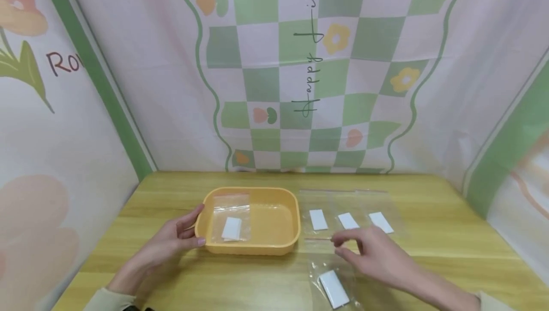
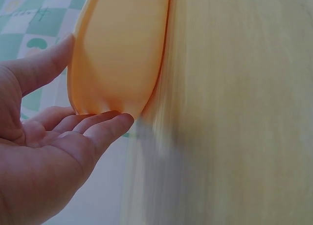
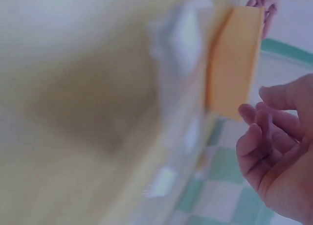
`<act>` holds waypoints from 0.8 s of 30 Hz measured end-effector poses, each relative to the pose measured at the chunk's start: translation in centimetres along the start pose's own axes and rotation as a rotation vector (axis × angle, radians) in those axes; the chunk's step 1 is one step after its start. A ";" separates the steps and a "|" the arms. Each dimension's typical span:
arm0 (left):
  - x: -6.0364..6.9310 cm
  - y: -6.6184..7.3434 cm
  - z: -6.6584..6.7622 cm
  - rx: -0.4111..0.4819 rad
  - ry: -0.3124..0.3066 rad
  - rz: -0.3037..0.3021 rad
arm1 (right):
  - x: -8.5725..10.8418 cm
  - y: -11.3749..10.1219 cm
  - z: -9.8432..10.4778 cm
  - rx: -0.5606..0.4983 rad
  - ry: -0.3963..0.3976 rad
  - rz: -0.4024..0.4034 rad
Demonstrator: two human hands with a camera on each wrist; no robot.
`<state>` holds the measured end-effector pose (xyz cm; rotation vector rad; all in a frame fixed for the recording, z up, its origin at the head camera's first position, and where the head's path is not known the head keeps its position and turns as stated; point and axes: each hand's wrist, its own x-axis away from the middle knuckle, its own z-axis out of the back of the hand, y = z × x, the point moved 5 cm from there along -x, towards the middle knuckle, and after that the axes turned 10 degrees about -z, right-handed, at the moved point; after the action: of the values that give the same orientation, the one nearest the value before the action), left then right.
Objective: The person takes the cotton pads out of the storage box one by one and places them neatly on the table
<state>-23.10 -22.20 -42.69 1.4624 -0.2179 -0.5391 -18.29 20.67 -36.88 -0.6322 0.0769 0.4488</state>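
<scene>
At the left end of a yellow plastic tray (image 1: 274, 225), my left hand (image 1: 173, 237) holds the rim, thumb at the near corner and fingers along the end wall. Inside the tray lies a clear zip bag (image 1: 218, 206) with white rectangular pieces (image 1: 232, 228). My right hand (image 1: 381, 256) hovers over the table with loosely bent fingers, thumb and index apart, nothing between them. Its fingertips are close to the top edge of a nearer zip bag (image 1: 316, 249), which contains a white rectangular block (image 1: 333, 289). In the right wrist view the bags are blurred.
Several clear zip bags (image 1: 343, 199) lie in a row right of the tray, with white cards (image 1: 318, 219) inside. The wooden table (image 1: 171, 192) meets a checkered cloth backdrop (image 1: 296, 139) behind, with printed cloth at both sides.
</scene>
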 end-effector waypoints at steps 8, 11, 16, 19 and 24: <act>0.1 0.1 0.1 0.008 0.006 0.014 | -7.5 -4.6 -0.3 -0.069 -0.124 -0.069; 0.1 0.1 0.2 0.006 0.006 0.009 | -10.1 -5.5 -1.6 -0.080 -0.181 -0.059; -0.1 -0.1 0.0 0.014 0.003 0.009 | -13.7 -6.1 -4.8 -0.088 -0.285 -0.041; -0.1 -0.1 0.0 0.019 0.003 0.008 | -15.2 -6.4 -6.5 -0.105 -0.357 -0.042; 0.0 -0.1 0.0 0.025 0.007 0.005 | -16.7 -6.5 -9.0 -0.090 -0.416 -0.029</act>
<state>-23.14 -22.16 -42.78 1.4875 -0.2237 -0.5292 -29.94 4.39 -37.10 -0.6163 -0.3488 0.5497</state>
